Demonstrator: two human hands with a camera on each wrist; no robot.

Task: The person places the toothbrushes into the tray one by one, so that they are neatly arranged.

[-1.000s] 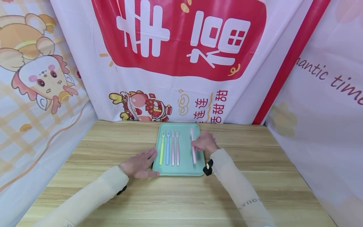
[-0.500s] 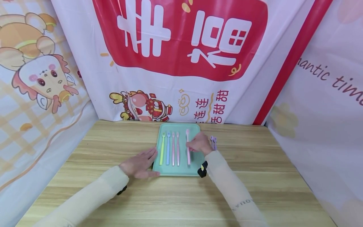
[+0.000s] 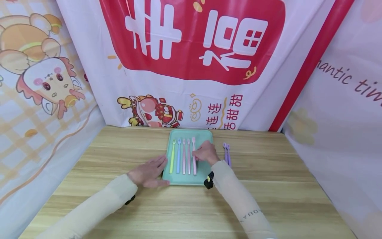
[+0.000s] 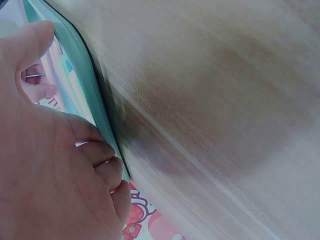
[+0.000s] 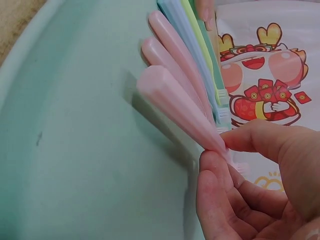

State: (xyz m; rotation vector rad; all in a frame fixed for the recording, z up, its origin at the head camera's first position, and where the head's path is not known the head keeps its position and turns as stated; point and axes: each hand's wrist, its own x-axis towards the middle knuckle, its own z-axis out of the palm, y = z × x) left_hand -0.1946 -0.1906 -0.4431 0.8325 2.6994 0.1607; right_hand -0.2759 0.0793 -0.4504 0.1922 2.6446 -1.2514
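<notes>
My right hand [image 3: 206,152] pinches a light pink toothbrush [image 5: 175,105] between thumb and fingers, over the mint-green tray [image 3: 204,177]. In the right wrist view its handle end is raised, with a shadow on the tray beneath. To its left, a yellow-green toothbrush [image 3: 172,156], a blue toothbrush [image 3: 178,156] and two darker pink ones lie side by side, heads toward the back. My left hand [image 3: 150,171] rests with straight fingers against the tray's left edge, thumb at the front left corner; the left wrist view shows those fingers along the rim [image 4: 95,85].
Two purple toothbrushes [image 3: 227,154] lie on the wooden table [image 3: 179,212] right of the tray, partly behind my right sleeve. A printed white and red cloth [image 3: 191,73] hangs at the table's back edge. Patterned cloths stand at both sides.
My right hand has carried the light pink toothbrush leftward over the tray, close to the row of others. The purple toothbrushes have come into view. My left hand stays at the tray's edge.
</notes>
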